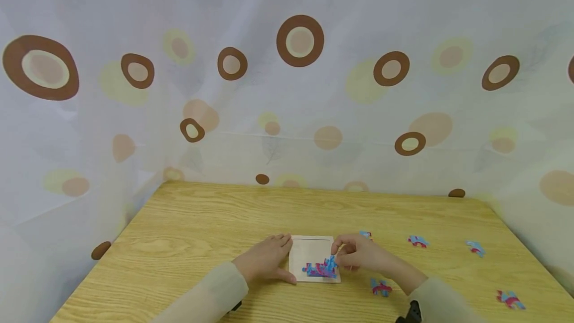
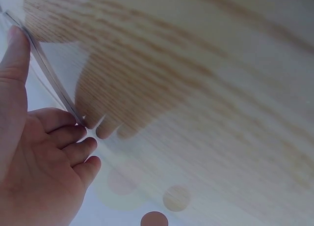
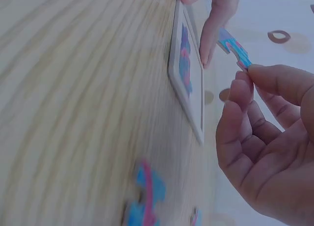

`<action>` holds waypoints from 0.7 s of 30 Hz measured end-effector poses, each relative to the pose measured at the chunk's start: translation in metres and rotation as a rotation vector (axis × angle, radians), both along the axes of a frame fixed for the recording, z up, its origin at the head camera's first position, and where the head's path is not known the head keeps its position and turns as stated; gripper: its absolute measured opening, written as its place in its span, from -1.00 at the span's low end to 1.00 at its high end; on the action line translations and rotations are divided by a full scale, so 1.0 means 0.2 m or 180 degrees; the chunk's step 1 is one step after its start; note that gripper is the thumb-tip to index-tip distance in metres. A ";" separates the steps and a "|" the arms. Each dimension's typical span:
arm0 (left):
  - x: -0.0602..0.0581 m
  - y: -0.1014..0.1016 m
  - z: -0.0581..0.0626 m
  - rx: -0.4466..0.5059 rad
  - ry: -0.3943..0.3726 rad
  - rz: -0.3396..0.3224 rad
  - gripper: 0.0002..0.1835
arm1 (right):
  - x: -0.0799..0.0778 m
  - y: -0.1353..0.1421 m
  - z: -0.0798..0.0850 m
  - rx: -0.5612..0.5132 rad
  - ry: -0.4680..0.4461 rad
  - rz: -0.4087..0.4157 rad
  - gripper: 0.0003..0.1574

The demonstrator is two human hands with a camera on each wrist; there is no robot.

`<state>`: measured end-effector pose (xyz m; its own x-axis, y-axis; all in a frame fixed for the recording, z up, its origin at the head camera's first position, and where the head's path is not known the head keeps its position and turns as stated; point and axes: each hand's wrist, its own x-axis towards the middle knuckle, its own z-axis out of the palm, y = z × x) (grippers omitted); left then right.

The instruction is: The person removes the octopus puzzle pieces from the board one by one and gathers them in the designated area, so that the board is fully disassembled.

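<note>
A shallow white puzzle tray lies on the table, with joined blue and pink jigsaw pieces along its near side. My left hand steadies the tray at its left edge, thumb at the near corner and fingers fairly straight toward the far one. Above the tray's right side, my right hand pinches a blue jigsaw piece between thumb and index finger. In the right wrist view that piece is raised clear of the tray, and the other fingers curl loosely.
Loose jigsaw pieces lie right of the tray: one near my right forearm, one partly behind the right hand, and several farther right, including one by the near right. A patterned curtain stands behind the wooden table.
</note>
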<state>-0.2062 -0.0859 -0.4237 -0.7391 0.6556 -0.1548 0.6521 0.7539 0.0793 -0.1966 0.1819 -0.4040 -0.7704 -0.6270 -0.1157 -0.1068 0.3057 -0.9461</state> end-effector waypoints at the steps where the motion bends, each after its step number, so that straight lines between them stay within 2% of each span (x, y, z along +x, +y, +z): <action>1: 0.00 0.00 0.00 -0.0008 0.0008 -0.0007 0.01 | 0.01 0.03 0.00 -0.0026 0.0009 0.0067 -0.84; 7: 0.00 -0.01 0.00 0.0010 -0.0034 0.0017 0.01 | 0.09 0.18 -0.03 -0.0059 -0.0083 0.0370 -0.85; 15: 0.01 -0.01 0.01 0.0004 -0.0036 0.0031 0.01 | 0.23 0.32 -0.08 -0.0262 -0.0431 0.0722 -0.84; 19: 0.00 -0.01 0.00 -0.0011 -0.0024 0.0029 0.01 | 0.29 0.36 -0.09 -0.0306 -0.0373 0.0905 -0.86; 21: 0.00 -0.01 0.00 -0.0015 -0.0018 0.0025 0.01 | 0.32 0.38 -0.09 -0.0240 -0.0400 0.0882 -0.87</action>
